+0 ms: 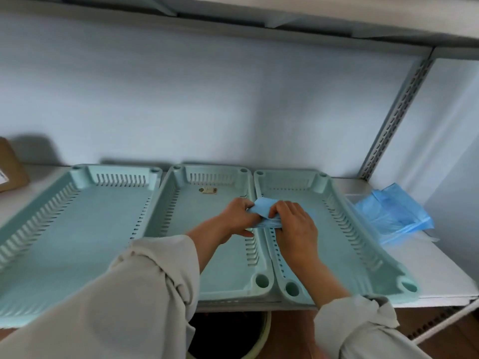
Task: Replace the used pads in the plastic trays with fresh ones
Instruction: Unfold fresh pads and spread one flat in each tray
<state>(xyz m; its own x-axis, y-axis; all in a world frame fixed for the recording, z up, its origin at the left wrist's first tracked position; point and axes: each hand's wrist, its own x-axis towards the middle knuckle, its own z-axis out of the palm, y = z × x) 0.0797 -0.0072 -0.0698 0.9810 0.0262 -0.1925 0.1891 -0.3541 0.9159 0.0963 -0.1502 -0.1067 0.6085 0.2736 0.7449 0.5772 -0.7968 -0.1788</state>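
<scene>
Together, left hand (237,216) and right hand (294,224) grip a crumpled blue pad (263,207), fingers curled tight round it, above the adjoining rims of the middle tray (207,288) and right tray (363,244) on the shelf (440,268).

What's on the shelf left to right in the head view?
Cardboard box → left tray → middle tray → right tray → stack of blue pads. Both hands, left hand and right hand, grip a crumpled blue pad over the middle/right tray seam.
</scene>
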